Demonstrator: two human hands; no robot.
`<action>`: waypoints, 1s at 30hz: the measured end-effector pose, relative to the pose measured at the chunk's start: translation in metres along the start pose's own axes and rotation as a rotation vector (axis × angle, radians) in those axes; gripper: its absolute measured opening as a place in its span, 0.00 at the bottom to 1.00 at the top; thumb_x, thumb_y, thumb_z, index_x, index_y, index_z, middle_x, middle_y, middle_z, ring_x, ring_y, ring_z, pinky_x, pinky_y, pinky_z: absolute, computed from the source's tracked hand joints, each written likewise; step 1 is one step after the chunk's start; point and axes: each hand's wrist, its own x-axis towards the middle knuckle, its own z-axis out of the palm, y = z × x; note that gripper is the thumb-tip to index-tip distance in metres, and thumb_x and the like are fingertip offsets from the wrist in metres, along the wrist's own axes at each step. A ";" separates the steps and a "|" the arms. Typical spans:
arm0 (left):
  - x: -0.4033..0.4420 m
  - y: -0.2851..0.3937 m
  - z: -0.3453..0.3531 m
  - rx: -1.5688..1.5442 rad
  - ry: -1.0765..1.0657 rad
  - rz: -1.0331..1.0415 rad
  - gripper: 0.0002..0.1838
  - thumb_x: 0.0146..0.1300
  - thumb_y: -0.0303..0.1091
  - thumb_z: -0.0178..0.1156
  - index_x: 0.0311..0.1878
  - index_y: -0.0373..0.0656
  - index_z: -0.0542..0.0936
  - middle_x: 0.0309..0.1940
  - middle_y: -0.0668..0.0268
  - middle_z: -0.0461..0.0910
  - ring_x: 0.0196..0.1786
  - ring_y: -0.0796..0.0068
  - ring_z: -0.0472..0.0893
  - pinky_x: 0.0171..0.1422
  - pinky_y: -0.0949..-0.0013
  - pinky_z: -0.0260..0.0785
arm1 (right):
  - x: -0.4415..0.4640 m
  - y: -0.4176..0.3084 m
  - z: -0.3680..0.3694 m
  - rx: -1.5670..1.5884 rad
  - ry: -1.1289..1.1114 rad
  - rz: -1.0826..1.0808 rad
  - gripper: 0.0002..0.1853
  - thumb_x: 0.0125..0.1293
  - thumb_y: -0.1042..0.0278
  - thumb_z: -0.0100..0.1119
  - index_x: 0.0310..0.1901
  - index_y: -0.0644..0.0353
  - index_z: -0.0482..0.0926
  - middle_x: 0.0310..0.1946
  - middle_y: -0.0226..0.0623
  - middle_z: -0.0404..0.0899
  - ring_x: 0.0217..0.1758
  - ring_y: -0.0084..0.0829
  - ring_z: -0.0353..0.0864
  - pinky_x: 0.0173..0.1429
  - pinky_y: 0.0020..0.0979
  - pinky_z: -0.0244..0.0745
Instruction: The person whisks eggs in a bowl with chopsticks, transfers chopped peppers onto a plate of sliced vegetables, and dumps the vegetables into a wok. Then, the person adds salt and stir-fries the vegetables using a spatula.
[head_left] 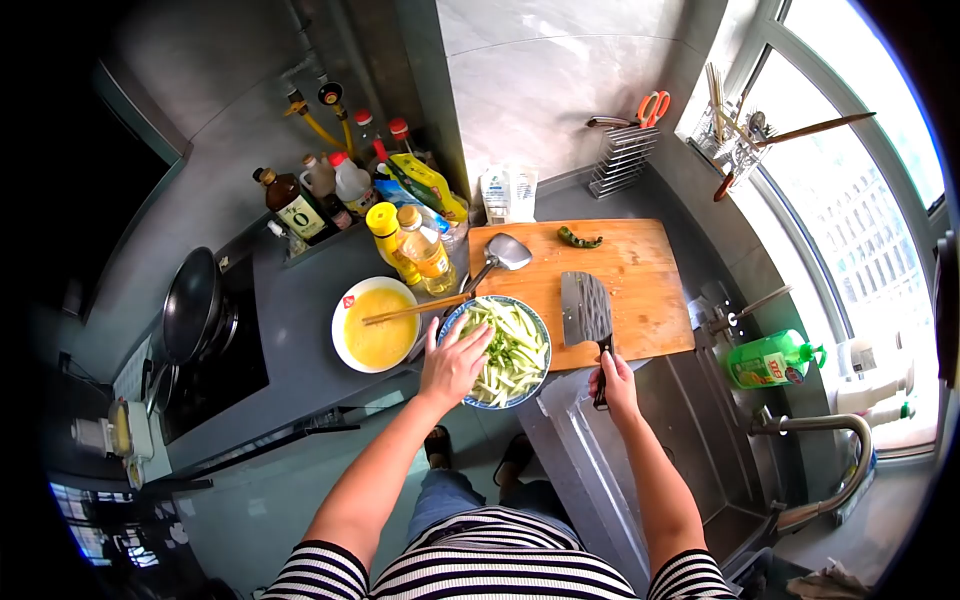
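My right hand (618, 388) is wrapped around the dark handle of a cleaver (586, 308), whose broad blade lies over the cutting board's lower part. Bits of green cling to the blade. My left hand (455, 362) rests at the left side of a blue-rimmed bowl (547, 345), its fingers stretched out over pale green vegetable strips (512, 352) heaped inside. The thumb is apart from the fingers, near the rim. Beside that bowl stands a white bowl of beaten egg (375, 350) with chopsticks (415, 310) laid across it. A dark green pepper (579, 238) lies at the board's far side.
The wooden cutting board (650, 290) sits behind the sink (660, 420). A spatula (508, 252) lies at its left edge, near oil bottles (425, 250). A wok (192, 305) is on the stove at left. Dish soap (770, 358) and a faucet (850, 440) stand at right.
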 end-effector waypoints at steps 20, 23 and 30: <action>-0.035 -0.022 0.008 -0.158 0.098 -0.179 0.13 0.65 0.31 0.56 0.50 0.51 0.85 0.46 0.67 0.85 0.60 0.64 0.78 0.73 0.47 0.48 | 0.010 -0.031 0.034 -0.921 -0.055 -0.142 0.14 0.68 0.58 0.58 0.46 0.61 0.73 0.28 0.44 0.82 0.34 0.38 0.85 0.35 0.36 0.78; -0.035 -0.021 0.011 -0.182 0.186 -0.187 0.08 0.61 0.31 0.61 0.41 0.49 0.87 0.36 0.66 0.86 0.48 0.66 0.83 0.66 0.55 0.58 | 0.007 -0.013 0.058 -0.401 -0.344 0.151 0.22 0.71 0.67 0.51 0.65 0.58 0.65 0.35 0.39 0.82 0.36 0.27 0.85 0.33 0.27 0.79; -0.026 -0.005 -0.010 -0.181 0.044 -0.306 0.05 0.55 0.32 0.67 0.35 0.44 0.85 0.34 0.64 0.85 0.41 0.64 0.82 0.55 0.61 0.67 | 0.003 -0.005 0.079 -0.169 -0.383 0.252 0.29 0.70 0.72 0.44 0.72 0.49 0.55 0.48 0.39 0.80 0.38 0.30 0.85 0.43 0.35 0.85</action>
